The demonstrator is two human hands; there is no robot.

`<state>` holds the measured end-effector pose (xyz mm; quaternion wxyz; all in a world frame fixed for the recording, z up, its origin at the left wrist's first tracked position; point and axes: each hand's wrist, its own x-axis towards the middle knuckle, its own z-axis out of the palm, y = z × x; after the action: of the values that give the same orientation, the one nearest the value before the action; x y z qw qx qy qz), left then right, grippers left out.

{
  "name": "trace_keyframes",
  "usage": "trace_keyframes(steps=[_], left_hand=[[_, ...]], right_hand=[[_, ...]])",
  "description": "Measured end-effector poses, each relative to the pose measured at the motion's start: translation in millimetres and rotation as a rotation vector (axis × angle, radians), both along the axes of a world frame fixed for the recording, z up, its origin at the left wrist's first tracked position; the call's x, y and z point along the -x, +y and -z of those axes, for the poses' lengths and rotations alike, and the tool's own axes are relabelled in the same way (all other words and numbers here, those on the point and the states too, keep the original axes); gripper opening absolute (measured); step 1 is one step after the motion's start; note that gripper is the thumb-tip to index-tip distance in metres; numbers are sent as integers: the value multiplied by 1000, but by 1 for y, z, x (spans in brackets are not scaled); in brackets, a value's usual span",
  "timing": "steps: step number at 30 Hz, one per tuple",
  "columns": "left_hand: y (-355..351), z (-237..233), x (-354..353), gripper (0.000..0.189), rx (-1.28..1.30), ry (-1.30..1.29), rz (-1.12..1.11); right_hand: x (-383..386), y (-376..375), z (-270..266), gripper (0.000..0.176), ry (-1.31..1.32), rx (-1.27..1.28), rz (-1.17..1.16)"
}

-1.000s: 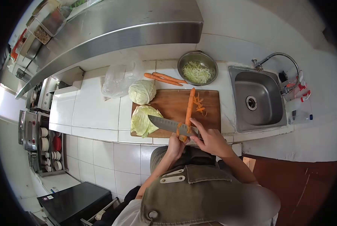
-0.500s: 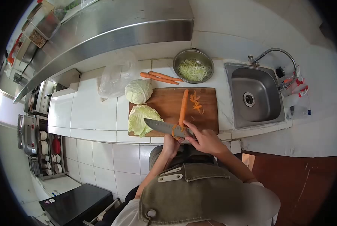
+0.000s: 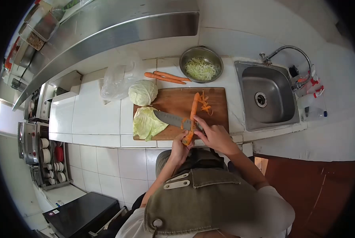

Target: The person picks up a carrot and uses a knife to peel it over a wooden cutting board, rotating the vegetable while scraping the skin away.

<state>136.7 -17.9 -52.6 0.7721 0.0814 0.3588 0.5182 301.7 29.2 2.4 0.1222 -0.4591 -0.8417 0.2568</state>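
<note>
My left hand [image 3: 180, 147] grips the near end of a carrot [image 3: 194, 106], whose far end reaches over the wooden cutting board [image 3: 209, 92]. In my right hand [image 3: 218, 139] is a kitchen knife [image 3: 167, 118], its blade pointing left and lying across the carrot. A curl of orange peel clings near the blade. Carrot peelings [image 3: 205, 105] lie on the board beside the carrot's far end. At the board's left side sit a cabbage [image 3: 143, 92] and a loose piece of cabbage [image 3: 146, 123], the latter close to the knife tip.
Behind the board lie further carrots [image 3: 165, 78] and a metal bowl [image 3: 221, 67] of shredded cabbage. A clear plastic bag [image 3: 120, 85] rests on the tiled counter. To the right is a sink [image 3: 270, 121] with a faucet [image 3: 292, 48]. A steel shelf [image 3: 145, 29] overhangs the counter's back.
The knife has slid away from my body along the carrot, exposing more of its near end. My right hand moved with it. The view has shifted slightly.
</note>
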Motion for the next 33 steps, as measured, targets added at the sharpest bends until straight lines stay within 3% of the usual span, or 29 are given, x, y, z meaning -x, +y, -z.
trace_keyframes(steps=[11,19,20,26,33], left_hand=[[-3,-8,-2,21,57,58,22],[-3,6,0,20,90,59,25],[-4,12,2,27,67,23,43],[-2,-13,-6,21,90,107,42],[-3,-1,-2,23,86,88,38]], right_hand=[[0,9,18,48,35,-13,12],[-9,5,11,53,57,22,0],[-10,3,11,54,57,22,-12],[-12,9,17,54,-4,1,13],[-14,3,12,56,73,96,-22]])
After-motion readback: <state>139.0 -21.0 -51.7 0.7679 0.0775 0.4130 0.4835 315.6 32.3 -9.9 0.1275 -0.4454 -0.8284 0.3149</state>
